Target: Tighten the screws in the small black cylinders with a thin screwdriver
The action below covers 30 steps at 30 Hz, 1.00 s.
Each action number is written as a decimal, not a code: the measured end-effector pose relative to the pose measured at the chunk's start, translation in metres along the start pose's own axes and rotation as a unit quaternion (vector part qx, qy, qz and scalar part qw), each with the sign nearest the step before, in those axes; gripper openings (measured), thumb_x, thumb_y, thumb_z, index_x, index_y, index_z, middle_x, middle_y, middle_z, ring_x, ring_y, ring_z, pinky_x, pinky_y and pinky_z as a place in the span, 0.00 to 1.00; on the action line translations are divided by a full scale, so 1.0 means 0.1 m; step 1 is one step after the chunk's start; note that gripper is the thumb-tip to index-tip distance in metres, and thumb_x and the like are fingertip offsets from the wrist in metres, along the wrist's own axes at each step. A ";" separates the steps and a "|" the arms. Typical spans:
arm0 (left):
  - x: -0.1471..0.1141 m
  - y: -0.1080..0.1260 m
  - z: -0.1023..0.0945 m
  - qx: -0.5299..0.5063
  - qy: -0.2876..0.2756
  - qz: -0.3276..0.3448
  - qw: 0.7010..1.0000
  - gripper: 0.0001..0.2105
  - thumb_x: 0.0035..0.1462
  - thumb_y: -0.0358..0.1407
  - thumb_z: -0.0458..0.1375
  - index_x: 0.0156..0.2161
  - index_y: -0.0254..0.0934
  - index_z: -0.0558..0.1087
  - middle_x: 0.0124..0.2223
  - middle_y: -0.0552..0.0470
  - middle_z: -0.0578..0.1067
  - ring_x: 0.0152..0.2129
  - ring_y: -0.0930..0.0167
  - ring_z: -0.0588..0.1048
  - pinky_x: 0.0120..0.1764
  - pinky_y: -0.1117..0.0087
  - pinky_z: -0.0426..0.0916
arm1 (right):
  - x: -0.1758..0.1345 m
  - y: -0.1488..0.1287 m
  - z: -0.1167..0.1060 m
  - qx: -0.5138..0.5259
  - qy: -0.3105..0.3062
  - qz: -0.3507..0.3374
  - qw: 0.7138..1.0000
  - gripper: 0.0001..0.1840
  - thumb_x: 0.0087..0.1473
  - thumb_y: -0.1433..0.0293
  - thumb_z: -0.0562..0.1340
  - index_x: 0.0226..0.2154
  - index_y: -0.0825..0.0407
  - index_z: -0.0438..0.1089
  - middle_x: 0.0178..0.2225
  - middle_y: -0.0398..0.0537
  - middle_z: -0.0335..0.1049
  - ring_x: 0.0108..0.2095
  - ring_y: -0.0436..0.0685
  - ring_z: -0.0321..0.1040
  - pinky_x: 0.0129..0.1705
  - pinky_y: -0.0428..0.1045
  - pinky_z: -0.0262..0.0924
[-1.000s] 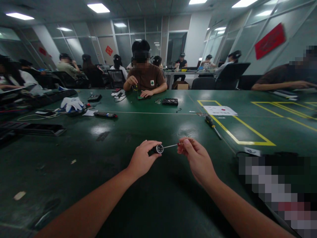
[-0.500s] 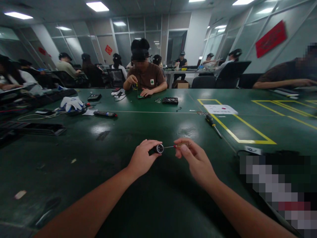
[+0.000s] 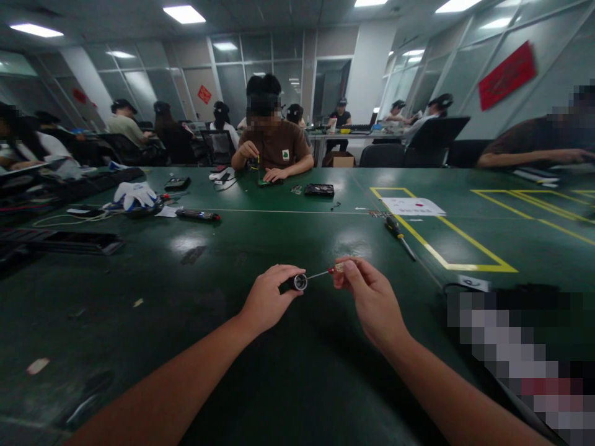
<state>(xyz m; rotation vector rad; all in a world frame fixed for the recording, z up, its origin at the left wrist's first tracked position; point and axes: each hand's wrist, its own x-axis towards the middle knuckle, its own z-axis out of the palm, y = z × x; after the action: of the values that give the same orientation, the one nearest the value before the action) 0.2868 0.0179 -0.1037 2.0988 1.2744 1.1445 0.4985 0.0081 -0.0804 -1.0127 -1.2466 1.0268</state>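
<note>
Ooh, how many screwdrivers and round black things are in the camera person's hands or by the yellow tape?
Screwdrivers: 2, red-collared screwdriver in the right hand, black-and-yellow screwdriver by the yellow tape
Round black thing: 1, in the left hand
Total: 3

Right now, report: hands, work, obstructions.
Left fingers around black cylinder. Right fingers on small screwdriver, shaft at cylinder's open end. Black-handled screwdriver lies beyond, out of the way.

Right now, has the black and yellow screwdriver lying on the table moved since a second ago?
No, the screwdriver hasn't moved; it lies just the same beside the yellow tape.
</note>
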 end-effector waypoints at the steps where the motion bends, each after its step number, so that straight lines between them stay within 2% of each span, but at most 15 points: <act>1: 0.00 0.00 0.00 -0.001 -0.001 0.001 1.000 0.20 0.52 0.23 0.68 0.50 0.41 0.79 0.50 0.51 0.80 0.49 0.65 0.77 0.55 0.58 0.71 | 0.00 0.00 0.00 0.001 -0.001 0.005 1.000 0.16 0.62 0.54 0.63 0.41 0.50 0.75 0.32 0.45 0.73 0.33 0.55 0.69 0.40 0.52 0.65; 5: -0.01 0.01 0.00 -0.001 -0.008 -0.001 1.000 0.20 0.52 0.22 0.68 0.50 0.41 0.79 0.50 0.50 0.80 0.49 0.65 0.77 0.56 0.58 0.71 | 0.03 0.01 -0.01 0.024 0.010 0.037 0.999 0.16 0.60 0.54 0.65 0.39 0.49 0.76 0.33 0.46 0.74 0.34 0.55 0.70 0.40 0.52 0.65; 7: -0.01 0.02 -0.01 -0.002 -0.007 0.000 1.000 0.21 0.53 0.22 0.67 0.50 0.41 0.78 0.51 0.51 0.80 0.50 0.65 0.77 0.56 0.58 0.70 | 0.06 0.02 -0.03 0.091 0.020 0.098 0.991 0.16 0.58 0.54 0.66 0.35 0.50 0.76 0.31 0.46 0.73 0.32 0.55 0.69 0.38 0.51 0.66; 9: -0.01 0.02 -0.01 -0.003 -0.001 0.005 1.000 0.20 0.53 0.22 0.67 0.51 0.41 0.78 0.51 0.51 0.80 0.50 0.65 0.76 0.56 0.58 0.70 | 0.10 0.03 -0.04 0.184 0.026 0.191 0.964 0.17 0.58 0.54 0.66 0.30 0.51 0.74 0.27 0.45 0.70 0.28 0.53 0.66 0.34 0.50 0.66; 11: -0.01 0.01 -0.01 -0.002 0.003 0.010 1.000 0.20 0.54 0.22 0.67 0.51 0.41 0.78 0.51 0.51 0.80 0.50 0.65 0.76 0.55 0.58 0.70 | 0.13 0.03 -0.05 0.241 0.042 0.240 0.939 0.18 0.57 0.55 0.66 0.27 0.51 0.72 0.25 0.44 0.68 0.25 0.52 0.64 0.31 0.50 0.66; 12: 0.00 0.01 -0.01 -0.001 0.003 0.011 1.000 0.21 0.54 0.22 0.67 0.51 0.41 0.78 0.51 0.51 0.80 0.50 0.65 0.77 0.55 0.58 0.71 | 0.14 0.02 -0.05 0.245 0.053 0.233 0.940 0.17 0.57 0.55 0.67 0.27 0.51 0.73 0.25 0.44 0.68 0.25 0.52 0.65 0.31 0.49 0.66; 14: 0.00 0.00 -0.01 0.003 0.003 0.014 1.000 0.20 0.53 0.23 0.67 0.51 0.41 0.78 0.51 0.50 0.80 0.49 0.65 0.77 0.54 0.57 0.71 | 0.13 0.01 -0.04 0.215 0.069 0.173 0.959 0.16 0.55 0.55 0.69 0.31 0.51 0.75 0.28 0.45 0.72 0.28 0.52 0.68 0.34 0.49 0.67; 17: 0.00 0.00 -0.01 0.005 0.007 0.018 1.000 0.20 0.53 0.24 0.67 0.51 0.42 0.78 0.51 0.50 0.80 0.49 0.64 0.76 0.55 0.56 0.70 | 0.08 0.00 -0.02 0.113 0.055 0.075 0.989 0.18 0.56 0.53 0.68 0.37 0.50 0.76 0.33 0.46 0.76 0.33 0.54 0.71 0.39 0.51 0.68; 19: 0.00 0.00 -0.01 0.005 0.009 0.015 1.000 0.21 0.54 0.25 0.68 0.52 0.42 0.77 0.51 0.50 0.80 0.50 0.64 0.76 0.56 0.55 0.70 | 0.04 -0.02 -0.01 0.036 0.040 0.027 0.998 0.19 0.59 0.52 0.65 0.39 0.50 0.75 0.34 0.47 0.76 0.35 0.56 0.72 0.41 0.52 0.68; 22: 0.00 0.00 -0.01 0.005 0.009 0.009 1.000 0.21 0.54 0.25 0.68 0.52 0.42 0.77 0.51 0.50 0.80 0.50 0.64 0.76 0.57 0.54 0.69 | 0.00 -0.04 0.00 -0.043 0.026 -0.014 0.999 0.19 0.63 0.52 0.61 0.41 0.50 0.74 0.35 0.49 0.76 0.35 0.57 0.72 0.42 0.54 0.68; 30: -0.01 -0.01 -0.01 0.011 0.016 0.015 1.000 0.21 0.53 0.26 0.68 0.52 0.42 0.77 0.51 0.50 0.80 0.50 0.64 0.76 0.56 0.55 0.70 | -0.07 -0.06 -0.01 -0.142 0.019 -0.065 0.988 0.16 0.66 0.54 0.58 0.44 0.48 0.71 0.37 0.49 0.77 0.37 0.59 0.74 0.44 0.56 0.68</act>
<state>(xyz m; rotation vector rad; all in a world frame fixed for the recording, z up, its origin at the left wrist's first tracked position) 0.2852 0.0178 -0.1045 2.1297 1.2791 1.1854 0.4997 0.0002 -0.0760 -1.1449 -1.4350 0.7383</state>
